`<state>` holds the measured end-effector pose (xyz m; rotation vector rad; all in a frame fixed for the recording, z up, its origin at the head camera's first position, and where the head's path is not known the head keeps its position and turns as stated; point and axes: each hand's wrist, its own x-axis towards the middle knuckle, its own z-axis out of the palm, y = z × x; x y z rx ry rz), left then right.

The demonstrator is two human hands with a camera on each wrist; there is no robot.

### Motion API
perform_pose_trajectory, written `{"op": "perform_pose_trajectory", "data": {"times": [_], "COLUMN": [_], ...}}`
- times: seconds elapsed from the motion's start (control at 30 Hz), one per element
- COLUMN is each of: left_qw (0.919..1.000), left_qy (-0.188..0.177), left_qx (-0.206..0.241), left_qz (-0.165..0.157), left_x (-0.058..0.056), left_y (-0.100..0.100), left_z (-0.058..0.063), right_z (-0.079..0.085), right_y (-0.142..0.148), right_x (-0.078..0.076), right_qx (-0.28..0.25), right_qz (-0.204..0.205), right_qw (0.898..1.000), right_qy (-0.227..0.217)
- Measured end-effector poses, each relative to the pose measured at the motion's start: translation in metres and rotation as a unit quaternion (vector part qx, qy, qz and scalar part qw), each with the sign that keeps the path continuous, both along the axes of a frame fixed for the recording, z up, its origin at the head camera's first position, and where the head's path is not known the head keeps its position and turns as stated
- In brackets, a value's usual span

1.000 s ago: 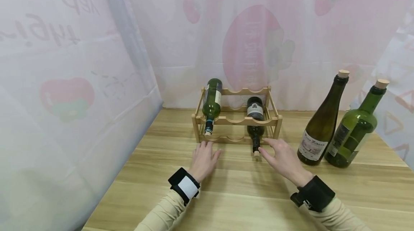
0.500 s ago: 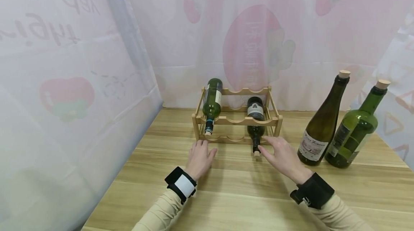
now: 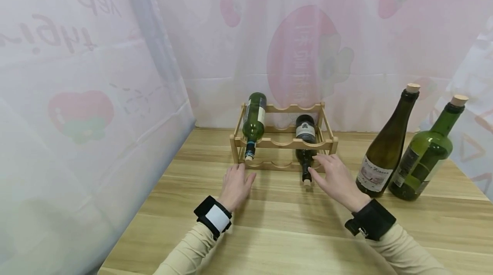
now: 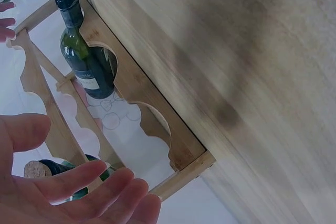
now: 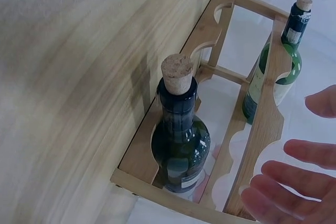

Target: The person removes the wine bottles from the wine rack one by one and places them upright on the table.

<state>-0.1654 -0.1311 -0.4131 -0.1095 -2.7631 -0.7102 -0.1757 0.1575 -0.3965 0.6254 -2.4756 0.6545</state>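
A wooden wine rack (image 3: 285,143) on the table holds two corked bottles lying neck forward. The green bottle (image 3: 254,123) lies in the upper tier's left cradle; the dark bottle (image 3: 305,138) lies in the lower tier at the right. My left hand (image 3: 236,184) is in front of the rack's left side, fingers extended and holding nothing, below the green bottle's cork. Beside the dark bottle's neck is my right hand (image 3: 339,181), thumb and fingers spread. In the right wrist view, a gap shows between those fingers (image 5: 294,179) and the dark bottle (image 5: 181,150).
Right of the rack, a brown-green bottle (image 3: 379,155) and a wider green bottle (image 3: 421,159) stand upright, both corked. Light wood tabletop (image 3: 277,232) extends in front. Printed white and pink curtains (image 3: 239,52) hang behind and at the sides.
My left hand has drifted a little left, away from the green bottle's cork. My right hand has shifted slightly forward beside the dark bottle's neck. The bottles stay in place.
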Motion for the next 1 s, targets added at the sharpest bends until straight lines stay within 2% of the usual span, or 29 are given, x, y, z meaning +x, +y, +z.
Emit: {"op": "perform_pose_trajectory", "data": {"times": [0.23, 0.33, 0.47, 0.53, 0.63, 0.7, 0.8, 0.93, 1.0], "left_qw": [0.9992, 0.9970, 0.9893, 0.9813, 0.9612, 0.9402, 0.9097, 0.8752, 0.8609], "left_qy": [-0.002, 0.000, -0.029, -0.058, -0.102, -0.128, -0.147, -0.164, -0.171], "left_qx": [0.039, 0.074, 0.138, 0.179, 0.253, 0.313, 0.385, 0.452, 0.476], "left_qz": [-0.011, -0.023, -0.037, -0.039, -0.041, -0.044, -0.054, -0.054, -0.052], "left_x": [-0.007, -0.012, -0.018, -0.022, -0.027, -0.030, -0.034, -0.040, -0.043], "left_y": [-0.003, -0.004, -0.007, -0.007, -0.006, -0.005, -0.004, -0.004, -0.004], "left_z": [0.008, 0.013, 0.019, 0.021, 0.026, 0.030, 0.034, 0.039, 0.040], "right_z": [0.000, -0.002, -0.002, -0.002, -0.001, -0.001, -0.001, -0.001, 0.000], "right_y": [0.003, 0.004, 0.005, 0.005, 0.006, 0.007, 0.008, 0.009, 0.009], "right_x": [-0.001, -0.001, -0.001, 0.000, 0.002, 0.003, 0.004, 0.005, 0.005], "right_qx": [-0.001, -0.005, -0.004, -0.005, -0.007, -0.008, -0.007, -0.007, -0.006], "right_qz": [-0.004, -0.004, -0.005, -0.005, -0.006, -0.008, -0.013, -0.016, -0.016], "right_qw": [1.000, 1.000, 1.000, 1.000, 1.000, 1.000, 1.000, 0.999, 0.999], "right_qy": [-0.013, -0.013, -0.012, -0.013, -0.016, -0.019, -0.026, -0.030, -0.028]}}
